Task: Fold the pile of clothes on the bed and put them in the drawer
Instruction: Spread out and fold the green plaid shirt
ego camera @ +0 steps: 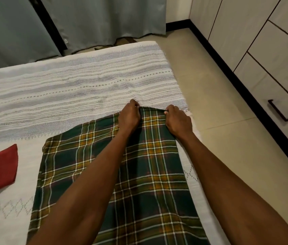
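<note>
Two bare forearms, no sleeves, left hand (pixel 128 116), right hand (pixel 178 121)

Dim warm indoor light, fairly even, source not visible. Soft shadows only, faint under the forearms on the plaid cloth (pixel 150 174). No glare. Wide-angle distortion: bed (pixel 69 82) edge and drawer fronts (pixel 272 82) bow and lean toward the frame edges. Slight softness and compression smear, worst on the curtains (pixel 95 20) and in the corners.

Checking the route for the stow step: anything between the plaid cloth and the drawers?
Nothing visible. Both hands, left hand and right hand, grip the plaid cloth at the bed's edge; only bare floor lies before the drawers, which are closed.
</note>
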Tool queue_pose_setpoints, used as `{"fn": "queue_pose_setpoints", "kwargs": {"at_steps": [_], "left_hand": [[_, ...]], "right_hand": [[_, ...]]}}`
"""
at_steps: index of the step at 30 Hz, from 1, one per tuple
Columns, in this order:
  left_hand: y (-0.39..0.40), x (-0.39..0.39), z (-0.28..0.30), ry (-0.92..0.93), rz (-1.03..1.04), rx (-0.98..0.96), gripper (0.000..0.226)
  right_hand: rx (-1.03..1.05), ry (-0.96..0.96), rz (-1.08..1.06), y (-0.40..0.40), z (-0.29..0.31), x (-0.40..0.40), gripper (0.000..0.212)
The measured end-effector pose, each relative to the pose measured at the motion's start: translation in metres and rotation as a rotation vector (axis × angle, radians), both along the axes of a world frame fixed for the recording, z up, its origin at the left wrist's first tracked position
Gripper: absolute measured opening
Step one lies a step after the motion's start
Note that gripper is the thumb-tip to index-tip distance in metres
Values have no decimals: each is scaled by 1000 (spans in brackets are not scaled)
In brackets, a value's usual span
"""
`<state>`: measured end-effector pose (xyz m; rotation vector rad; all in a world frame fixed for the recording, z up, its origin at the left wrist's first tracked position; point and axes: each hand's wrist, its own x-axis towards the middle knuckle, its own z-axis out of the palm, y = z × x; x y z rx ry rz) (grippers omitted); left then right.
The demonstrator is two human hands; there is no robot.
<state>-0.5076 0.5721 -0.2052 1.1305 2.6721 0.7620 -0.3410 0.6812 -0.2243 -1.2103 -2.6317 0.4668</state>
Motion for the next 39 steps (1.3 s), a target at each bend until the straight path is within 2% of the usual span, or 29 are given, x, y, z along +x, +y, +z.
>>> {"fn": "queue_pose_setpoints", "kwargs": {"at_steps": [2,5,8,14,15,18,21,23,26,31,33,36,39], "left_hand": [[-4,4,-4,-109,18,52,22],[-27,19,-7,-45,-143,-20,38],[-61,47,-2,-103,-262,-91,47],[-151,142,30,213,-313,-104,38],[-167,162,30,218,-327,-129,37],[-195,204,22,178,-345,-228,37],[-203,222,18,97,-365,-265,43],[-206,228,18,58,-433,-299,48],[-213,240,18,-12,-502,-324,57],[-256,284,20,67,-434,-396,76],[-272,297,14,51,-446,-459,81],[-277,304,19,52,-444,-445,77],[-284,319,28,64,-531,-458,68]], "right_hand": [[-16,25,-15,0,-4,1,29],[-47,28,-5,2,-6,1,30],[-166,72,-33,-4,4,4,31],[-412,184,-71,-58,31,60,67],[-396,171,-84,-74,35,80,69],[-259,45,-173,-120,43,134,56],[-267,-185,-138,-167,46,178,65],[-224,-268,-91,-186,45,197,55],[-220,-273,-164,-192,54,205,41],[-233,-135,-219,-216,63,214,43],[-133,-60,-151,-239,60,235,43],[86,-55,-8,-282,41,280,41],[54,-185,-46,-317,21,324,59]]}}
